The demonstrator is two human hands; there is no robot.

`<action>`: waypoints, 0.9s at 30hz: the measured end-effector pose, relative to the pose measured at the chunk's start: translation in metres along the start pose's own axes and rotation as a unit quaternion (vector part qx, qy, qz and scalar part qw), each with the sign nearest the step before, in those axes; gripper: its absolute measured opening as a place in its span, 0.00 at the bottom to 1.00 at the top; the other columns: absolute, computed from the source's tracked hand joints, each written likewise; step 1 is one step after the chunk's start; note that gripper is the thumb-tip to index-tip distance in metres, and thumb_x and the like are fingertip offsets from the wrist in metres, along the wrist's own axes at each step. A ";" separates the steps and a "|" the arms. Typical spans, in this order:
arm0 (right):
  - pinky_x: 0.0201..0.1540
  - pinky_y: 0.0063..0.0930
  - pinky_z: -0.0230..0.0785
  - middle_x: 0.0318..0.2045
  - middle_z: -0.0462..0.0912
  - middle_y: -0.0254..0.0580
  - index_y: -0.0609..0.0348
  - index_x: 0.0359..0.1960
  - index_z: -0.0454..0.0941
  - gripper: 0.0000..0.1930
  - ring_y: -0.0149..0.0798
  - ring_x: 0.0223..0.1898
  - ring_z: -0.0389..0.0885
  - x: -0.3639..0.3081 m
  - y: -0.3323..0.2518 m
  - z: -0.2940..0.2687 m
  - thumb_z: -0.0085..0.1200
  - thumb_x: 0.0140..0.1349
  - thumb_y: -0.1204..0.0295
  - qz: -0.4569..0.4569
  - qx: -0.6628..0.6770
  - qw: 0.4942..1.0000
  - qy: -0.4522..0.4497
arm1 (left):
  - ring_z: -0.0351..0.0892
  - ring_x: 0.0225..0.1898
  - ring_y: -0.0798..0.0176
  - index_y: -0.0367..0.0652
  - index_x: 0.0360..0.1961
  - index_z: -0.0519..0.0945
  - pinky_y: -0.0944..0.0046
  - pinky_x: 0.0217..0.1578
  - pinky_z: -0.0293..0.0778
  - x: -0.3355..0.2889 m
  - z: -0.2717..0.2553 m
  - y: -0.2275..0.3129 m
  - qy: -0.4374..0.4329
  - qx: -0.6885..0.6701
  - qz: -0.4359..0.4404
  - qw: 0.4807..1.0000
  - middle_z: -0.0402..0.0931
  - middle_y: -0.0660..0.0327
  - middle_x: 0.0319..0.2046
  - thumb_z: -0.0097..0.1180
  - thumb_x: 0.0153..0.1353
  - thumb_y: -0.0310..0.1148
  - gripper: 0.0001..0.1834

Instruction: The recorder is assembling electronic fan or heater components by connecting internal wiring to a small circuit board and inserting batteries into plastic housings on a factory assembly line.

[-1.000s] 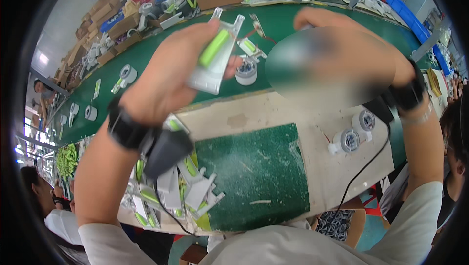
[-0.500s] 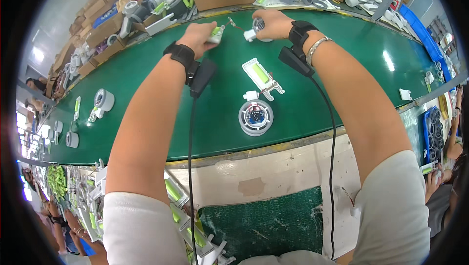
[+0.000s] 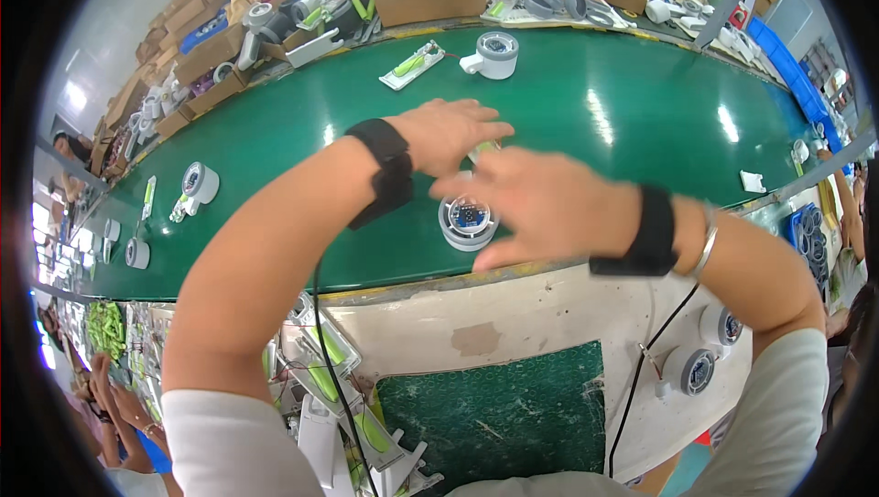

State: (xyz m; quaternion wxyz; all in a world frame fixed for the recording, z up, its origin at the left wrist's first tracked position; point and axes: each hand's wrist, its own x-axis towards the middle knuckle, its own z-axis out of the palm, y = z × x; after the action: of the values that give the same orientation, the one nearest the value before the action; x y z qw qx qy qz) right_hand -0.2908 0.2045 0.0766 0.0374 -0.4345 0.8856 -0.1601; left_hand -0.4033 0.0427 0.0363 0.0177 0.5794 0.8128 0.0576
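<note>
Both hands are working over the green belt, and the right hand point(image 3: 549, 209) is coming in from the right with its fingers spread wide, the thumb standing well apart from the rest. It's showing blurred, and it's reaching over the right side of the near round housing point(image 3: 469, 222), which is sitting on the belt close to its front edge with its blue circuit board facing up. The left hand point(image 3: 449, 135) is lying palm down just beyond, fingers stretched toward the right; a green-and-white part point(image 3: 488, 146) is peeking out between the two hands, mostly covered, so I can't fairly tell whether the left is gripping it or only resting over it.

Farther up the belt, a white tray point(image 3: 412, 67) is carrying a green cell, and a second round housing point(image 3: 494, 56) is standing just to its right. Down on the beige table point(image 3: 540, 314), a dark green mat point(image 3: 494, 415) is lying in front of the person. White trays with green cells are piling up on the mat's left, while two more housings point(image 3: 698, 372) are resting to its right, side by side.
</note>
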 end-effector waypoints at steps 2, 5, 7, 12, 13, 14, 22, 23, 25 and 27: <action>0.43 0.36 0.66 0.46 0.69 0.43 0.49 0.53 0.66 0.32 0.46 0.44 0.71 0.002 -0.015 0.022 0.62 0.44 0.59 -0.042 -0.053 0.997 0.032 | 0.65 0.52 0.49 0.47 0.54 0.66 0.55 0.52 0.62 0.002 0.004 0.000 0.008 0.069 0.004 0.998 0.69 0.53 0.48 0.59 0.44 0.35 0.32; 0.43 0.35 0.66 0.46 0.67 0.40 0.47 0.49 0.69 0.27 0.44 0.43 0.69 0.005 -0.012 0.040 0.60 0.44 0.63 -0.076 -0.133 0.984 0.093 | 0.68 0.49 0.50 0.46 0.53 0.67 0.54 0.52 0.61 0.007 0.006 -0.007 -0.106 -0.020 -0.029 0.994 0.69 0.52 0.47 0.59 0.44 0.38 0.31; 0.42 0.32 0.65 0.43 0.67 0.39 0.46 0.45 0.71 0.21 0.41 0.42 0.68 0.005 -0.006 0.033 0.55 0.45 0.71 -0.083 -0.158 0.983 0.049 | 0.70 0.46 0.50 0.45 0.51 0.69 0.54 0.48 0.65 0.004 -0.004 0.006 -0.176 0.008 -0.154 0.972 0.71 0.53 0.43 0.60 0.43 0.38 0.30; 0.40 0.30 0.66 0.40 0.68 0.36 0.48 0.33 0.71 0.07 0.39 0.45 0.68 -0.038 0.029 -0.003 0.48 0.51 0.72 -0.132 -0.164 0.977 -0.040 | 0.75 0.36 0.48 0.36 0.37 0.72 0.56 0.37 0.70 -0.011 0.003 0.011 -0.107 -0.052 -0.202 0.972 0.74 0.48 0.31 0.58 0.45 0.47 0.25; 0.40 0.29 0.65 0.41 0.68 0.36 0.48 0.33 0.71 0.07 0.39 0.45 0.68 -0.044 0.036 -0.004 0.49 0.50 0.71 -0.144 -0.206 0.967 -0.031 | 0.75 0.36 0.48 0.36 0.37 0.72 0.56 0.37 0.70 -0.010 0.006 0.016 -0.106 -0.053 -0.202 0.972 0.74 0.48 0.31 0.58 0.45 0.47 0.25; 0.40 0.28 0.65 0.41 0.69 0.36 0.47 0.33 0.72 0.07 0.38 0.46 0.68 -0.049 0.043 -0.004 0.49 0.50 0.70 -0.156 -0.247 0.956 -0.023 | 0.76 0.34 0.50 0.35 0.35 0.72 0.57 0.35 0.71 -0.007 0.009 0.021 -0.108 -0.090 -0.221 0.965 0.75 0.48 0.30 0.58 0.46 0.46 0.24; 0.37 0.31 0.67 0.36 0.71 0.39 0.55 0.29 0.73 0.06 0.42 0.40 0.71 -0.050 0.036 -0.018 0.53 0.48 0.75 -0.011 0.022 0.999 0.031 | 0.77 0.24 0.67 0.36 0.42 0.64 0.71 0.23 0.75 -0.001 0.005 0.050 0.007 -0.606 -0.374 0.702 0.73 0.59 0.28 0.53 0.55 0.29 0.16; 0.36 0.32 0.67 0.34 0.72 0.40 0.56 0.28 0.73 0.05 0.43 0.37 0.73 -0.048 0.037 -0.016 0.53 0.48 0.76 0.046 0.075 0.990 0.110 | 0.76 0.24 0.67 0.37 0.43 0.63 0.71 0.23 0.75 0.000 0.007 0.056 0.029 -0.628 -0.372 0.683 0.73 0.59 0.28 0.53 0.56 0.30 0.17; 0.34 0.33 0.66 0.30 0.73 0.42 0.58 0.28 0.73 0.04 0.44 0.33 0.74 -0.041 0.044 -0.015 0.52 0.49 0.75 0.065 0.057 0.982 0.170 | 0.76 0.23 0.68 0.39 0.44 0.62 0.70 0.23 0.74 -0.002 0.010 0.065 0.039 -0.631 -0.357 0.687 0.72 0.60 0.28 0.52 0.57 0.30 0.17; 0.33 0.33 0.66 0.29 0.74 0.43 0.60 0.27 0.74 0.04 0.44 0.32 0.74 -0.036 0.048 -0.015 0.53 0.50 0.74 0.154 0.091 0.966 0.188 | 0.75 0.23 0.69 0.40 0.43 0.62 0.70 0.23 0.73 -0.006 0.010 0.073 0.058 -0.655 -0.332 0.677 0.72 0.61 0.28 0.52 0.57 0.30 0.16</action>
State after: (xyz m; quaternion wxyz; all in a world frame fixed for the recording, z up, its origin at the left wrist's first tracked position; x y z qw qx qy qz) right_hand -0.3086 0.2638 0.0730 -0.0660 -0.2495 0.9146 -0.3112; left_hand -0.3318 0.0616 0.0347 0.3636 0.1077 0.7054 0.5989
